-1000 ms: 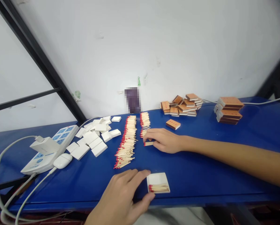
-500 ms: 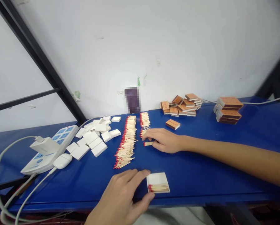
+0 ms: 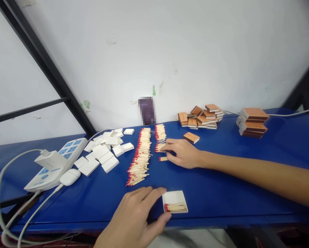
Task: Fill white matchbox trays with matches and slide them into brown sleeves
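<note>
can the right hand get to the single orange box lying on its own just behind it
Probably yes. The single orange box lies on the bare blue table just past the right hand, with nothing between them. That hand touches the short row of matches.

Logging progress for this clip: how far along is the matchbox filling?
Looks done: orange boxes piled and stacked at the back. In hand: left hand steadies a part-filled tray; right hand is on the short match row. Left: the long match row and many empty trays.
</note>
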The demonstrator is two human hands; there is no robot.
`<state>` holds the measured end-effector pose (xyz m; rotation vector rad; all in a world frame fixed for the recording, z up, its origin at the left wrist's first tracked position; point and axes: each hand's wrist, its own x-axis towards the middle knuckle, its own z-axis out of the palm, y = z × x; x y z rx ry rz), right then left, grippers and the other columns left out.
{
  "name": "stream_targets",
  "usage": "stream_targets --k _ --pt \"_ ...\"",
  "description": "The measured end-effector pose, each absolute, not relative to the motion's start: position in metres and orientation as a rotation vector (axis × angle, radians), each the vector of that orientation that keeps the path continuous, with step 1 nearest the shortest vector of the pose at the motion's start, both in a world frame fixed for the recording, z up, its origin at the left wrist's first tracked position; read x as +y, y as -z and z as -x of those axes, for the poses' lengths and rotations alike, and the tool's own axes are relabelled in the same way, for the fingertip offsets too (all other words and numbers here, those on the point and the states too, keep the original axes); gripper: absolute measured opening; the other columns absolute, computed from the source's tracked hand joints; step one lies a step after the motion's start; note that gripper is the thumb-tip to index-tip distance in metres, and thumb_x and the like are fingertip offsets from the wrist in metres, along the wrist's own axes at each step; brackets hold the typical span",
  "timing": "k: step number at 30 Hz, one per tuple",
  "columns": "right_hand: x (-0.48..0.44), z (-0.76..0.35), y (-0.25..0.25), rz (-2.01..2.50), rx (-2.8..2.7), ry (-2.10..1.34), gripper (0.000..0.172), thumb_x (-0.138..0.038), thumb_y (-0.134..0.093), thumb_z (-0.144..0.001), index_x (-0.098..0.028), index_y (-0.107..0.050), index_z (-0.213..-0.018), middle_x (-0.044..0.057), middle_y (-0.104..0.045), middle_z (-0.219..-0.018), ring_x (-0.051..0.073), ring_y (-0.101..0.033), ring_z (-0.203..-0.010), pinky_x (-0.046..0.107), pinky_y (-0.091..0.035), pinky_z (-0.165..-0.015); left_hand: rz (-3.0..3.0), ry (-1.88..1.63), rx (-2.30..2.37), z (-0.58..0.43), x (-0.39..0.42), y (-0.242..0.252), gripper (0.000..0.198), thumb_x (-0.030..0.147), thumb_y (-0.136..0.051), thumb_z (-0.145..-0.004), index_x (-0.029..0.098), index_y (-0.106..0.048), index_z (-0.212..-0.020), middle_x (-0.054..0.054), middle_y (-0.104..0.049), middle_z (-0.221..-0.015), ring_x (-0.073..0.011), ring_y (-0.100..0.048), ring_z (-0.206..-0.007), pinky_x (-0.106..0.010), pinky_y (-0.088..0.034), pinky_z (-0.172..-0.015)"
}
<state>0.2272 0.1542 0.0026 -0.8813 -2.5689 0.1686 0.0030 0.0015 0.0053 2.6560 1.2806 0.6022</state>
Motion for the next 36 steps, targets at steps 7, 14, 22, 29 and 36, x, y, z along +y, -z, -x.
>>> stream_targets --k 7,14,22,29,36 --pt "0.1537 -0.2265 -0.0029 0.886 -2.556 -0.157 0.024 -0.019 -0.050 -0.089 -0.017 -0.073 -0.097 0.005 -0.063 -0.089 0.017 -0.059 -0.078 0.028 -0.038 -0.070 -2.643 -0.602 1.285 -0.0026 -0.0010 -0.0057 0.039 0.030 -0.066 -0.091 0.026 -0.056 -0.128 -0.002 -0.069 -0.098 -0.0225 -0.068 -0.085 -0.034 -0.055 -0.075" --pt "0.1529 -0.2261 -0.0019 0.908 -2.529 -0.136 0.027 -0.020 -0.052 -0.088 -0.019 -0.072 -0.106 0.004 -0.064 -0.090 0.017 -0.060 -0.080 0.028 -0.039 -0.071 -2.651 -0.599 1.276 -0.0027 -0.0005 -0.0053 0.038 0.031 -0.065 -0.092 0.025 -0.056 -0.128 -0.003 -0.069 -0.098 -0.0225 -0.068 -0.085 -0.033 -0.055 -0.074" --pt "0.1526 -0.2265 -0.0022 0.937 -2.525 -0.126 0.029 -0.020 -0.052 -0.088 -0.020 -0.070 -0.111 0.005 -0.065 -0.093 0.018 -0.060 -0.081 0.029 -0.039 -0.071 -2.645 -0.604 1.285 -0.0027 0.0000 -0.0059 0.037 0.032 -0.065 -0.092 0.025 -0.057 -0.128 -0.003 -0.069 -0.097 -0.0220 -0.068 -0.085 -0.033 -0.056 -0.074" --pt "0.1529 -0.2255 -0.0014 0.899 -2.520 -0.160 0.018 -0.020 -0.053 -0.088 -0.018 -0.070 -0.094 0.004 -0.063 -0.087 0.016 -0.057 -0.076 0.028 -0.037 -0.068 -2.654 -0.604 1.278 -0.0021 0.0009 -0.0047 0.037 0.033 -0.065 -0.093 0.025 -0.056 -0.128 -0.003 -0.069 -0.097 -0.0228 -0.069 -0.085 -0.034 -0.056 -0.074" --pt "0.1543 -0.2266 0.0002 0.823 -2.525 -0.190 0.018 -0.018 -0.051 -0.088 -0.017 -0.069 -0.093 0.003 -0.063 -0.086 0.016 -0.057 -0.077 0.028 -0.038 -0.070 -2.651 -0.593 1.281 -0.0023 0.0002 -0.0041 0.039 0.032 -0.066 -0.092 0.026 -0.055 -0.129 -0.003 -0.069 -0.100 -0.0232 -0.068 -0.086 -0.036 -0.056 -0.076"
